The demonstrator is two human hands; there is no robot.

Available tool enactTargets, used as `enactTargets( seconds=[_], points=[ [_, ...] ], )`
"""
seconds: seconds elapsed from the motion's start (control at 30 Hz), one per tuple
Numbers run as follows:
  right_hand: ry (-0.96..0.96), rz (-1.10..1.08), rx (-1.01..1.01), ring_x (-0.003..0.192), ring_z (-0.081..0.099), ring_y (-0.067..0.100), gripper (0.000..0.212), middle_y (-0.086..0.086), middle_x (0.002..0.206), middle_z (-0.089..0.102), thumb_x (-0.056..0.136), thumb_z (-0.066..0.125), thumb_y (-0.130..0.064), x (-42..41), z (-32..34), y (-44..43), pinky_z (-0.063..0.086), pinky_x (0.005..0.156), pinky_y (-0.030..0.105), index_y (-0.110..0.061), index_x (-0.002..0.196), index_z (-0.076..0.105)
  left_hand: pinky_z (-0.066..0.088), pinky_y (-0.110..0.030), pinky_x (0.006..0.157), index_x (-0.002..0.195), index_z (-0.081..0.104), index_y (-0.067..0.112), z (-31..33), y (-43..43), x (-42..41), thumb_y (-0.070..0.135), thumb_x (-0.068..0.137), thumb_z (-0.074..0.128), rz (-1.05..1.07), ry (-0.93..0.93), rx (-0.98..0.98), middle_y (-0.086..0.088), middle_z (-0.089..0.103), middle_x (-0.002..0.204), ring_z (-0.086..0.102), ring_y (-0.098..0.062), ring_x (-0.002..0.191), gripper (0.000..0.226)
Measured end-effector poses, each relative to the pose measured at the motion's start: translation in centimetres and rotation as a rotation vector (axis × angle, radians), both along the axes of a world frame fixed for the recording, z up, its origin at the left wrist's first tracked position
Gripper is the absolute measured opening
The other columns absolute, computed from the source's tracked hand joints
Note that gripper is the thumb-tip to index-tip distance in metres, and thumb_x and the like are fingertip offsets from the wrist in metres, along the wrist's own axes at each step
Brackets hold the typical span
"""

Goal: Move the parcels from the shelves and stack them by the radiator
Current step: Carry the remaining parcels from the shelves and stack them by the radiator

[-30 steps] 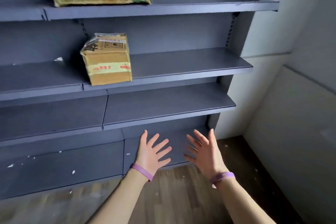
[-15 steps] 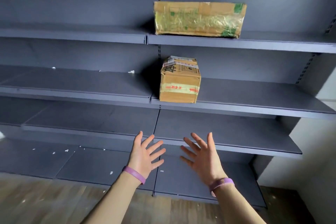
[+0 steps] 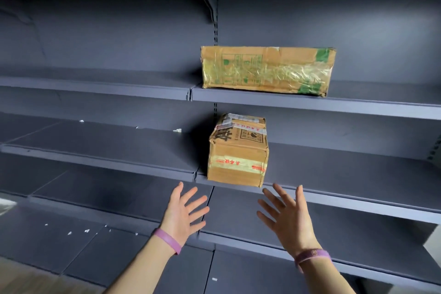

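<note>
As left hand (image 3: 183,215), right hand (image 3: 288,219) hover — small parcel (image 3: 238,150) seemingly at shelf-edge (image 3: 346,204).

2 cardboard parcels sit on the dark grey shelves (image 3: 358,102). The long flat parcel (image 3: 267,69), wrapped in shiny tape with green print, lies on the upper shelf. The small squarish parcel (image 3: 238,150), banded with red-lettered tape, stands upright at the front edge of the shelf below.

Small parcel (image 3: 237,150): big black character at top corner, red characters along pale tape band (image 3: 238,165), none legible. Long parcel (image 3: 267,69), on shelf (image 3: 370,104) above small parcel: green printed panels, unreadable.
</note>
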State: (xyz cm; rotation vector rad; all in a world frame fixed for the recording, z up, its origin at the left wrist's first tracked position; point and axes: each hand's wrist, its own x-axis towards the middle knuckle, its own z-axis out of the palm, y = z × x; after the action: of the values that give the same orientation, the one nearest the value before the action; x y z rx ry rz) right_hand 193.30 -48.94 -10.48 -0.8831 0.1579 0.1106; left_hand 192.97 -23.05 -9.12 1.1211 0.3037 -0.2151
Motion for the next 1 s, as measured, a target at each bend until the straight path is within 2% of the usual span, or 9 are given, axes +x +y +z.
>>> enactTargets(
  seconds=[0.3,0.5,0.7,0.77,0.8,0.9,0.93,1.0],
  points=[
    [-0.058,-0.046,-0.127,0.121,0.057,0.029,0.065,0.004,0.133,0.062,0.091,0.033,-0.07,5.5,1.5,-4.2,0.043,0.102,0.049,-0.025,0.133,0.055,0.034,-0.05,0.111,0.131,0.057,0.028,2.4,-0.1,7.0,0.064,0.094,0.034,0.03,-0.014,0.139,-0.002,0.065,0.126,0.057,-0.027,0.119,0.057],
    [-0.04,-0.1,-0.234,0.129,0.05,0.029,0.06,0.005,0.141,0.054,0.092,0.036,-0.067,9.7,2.3,-4.3,0.038,0.105,0.048,-0.026,0.132,0.055,0.026,-0.044,0.115,0.135,0.055,0.029,2.6,0.0,11.9,0.065,0.093,0.035,0.04,-0.053,0.216,-0.002,0.057,0.138,0.049,-0.026,0.128,0.059],
    [-0.045,-0.079,-0.378,0.14,0.038,0.027,0.076,0.001,0.153,0.041,0.085,0.039,-0.07,14.2,3.6,-2.0,0.029,0.115,0.051,-0.027,0.147,0.04,0.022,-0.048,0.116,0.145,0.042,0.031,2.9,-0.7,18.1,0.065,0.091,0.04,-0.028,-0.068,0.204,-0.004,0.042,0.152,0.037,-0.028,0.14,0.065],
    [-0.061,-0.022,-0.39,0.136,0.046,0.026,0.077,0.002,0.149,0.048,0.083,0.039,-0.072,15.9,4.3,-1.0,0.032,0.114,0.052,-0.028,0.146,0.043,0.024,-0.049,0.116,0.146,0.041,0.03,2.9,-1.0,20.0,0.066,0.088,0.044,-0.05,-0.066,0.178,-0.004,0.042,0.152,0.038,-0.028,0.139,0.068],
    [-0.082,0.019,-0.394,0.13,0.053,0.026,0.074,0.003,0.143,0.055,0.084,0.038,-0.073,16.6,4.7,-0.4,0.039,0.109,0.051,-0.029,0.142,0.049,0.025,-0.05,0.116,0.145,0.041,0.031,2.9,-1.1,20.8,0.067,0.086,0.047,-0.061,-0.064,0.168,-0.003,0.045,0.149,0.041,-0.027,0.137,0.07],
    [-0.085,0.039,-0.381,0.114,0.066,0.025,0.061,0.007,0.125,0.069,0.09,0.033,-0.071,18.1,5.4,1.0,0.051,0.09,0.04,-0.032,0.118,0.07,0.036,-0.051,0.111,0.134,0.056,0.028,2.6,-1.5,22.8,0.069,0.082,0.053,-0.111,-0.081,0.143,-0.005,0.062,0.131,0.055,-0.027,0.125,0.066],
    [-0.069,0.027,-0.368,0.113,0.066,0.025,0.059,0.007,0.123,0.069,0.091,0.032,-0.07,18.4,5.4,1.1,0.052,0.088,0.039,-0.033,0.115,0.072,0.042,-0.05,0.106,0.124,0.066,0.028,2.5,-1.8,23.4,0.067,0.084,0.052,-0.123,-0.093,0.135,-0.007,0.068,0.123,0.06,-0.029,0.118,0.058],
    [-0.055,0.008,-0.345,0.114,0.066,0.025,0.058,0.008,0.124,0.069,0.092,0.034,-0.068,18.9,5.2,1.2,0.052,0.088,0.039,-0.031,0.115,0.072,0.055,-0.041,0.084,0.093,0.079,0.031,2.1,-2.4,24.2,0.061,0.091,0.046,-0.145,-0.097,0.094,-0.007,0.076,0.101,0.071,-0.028,0.099,0.044]
  ],
)
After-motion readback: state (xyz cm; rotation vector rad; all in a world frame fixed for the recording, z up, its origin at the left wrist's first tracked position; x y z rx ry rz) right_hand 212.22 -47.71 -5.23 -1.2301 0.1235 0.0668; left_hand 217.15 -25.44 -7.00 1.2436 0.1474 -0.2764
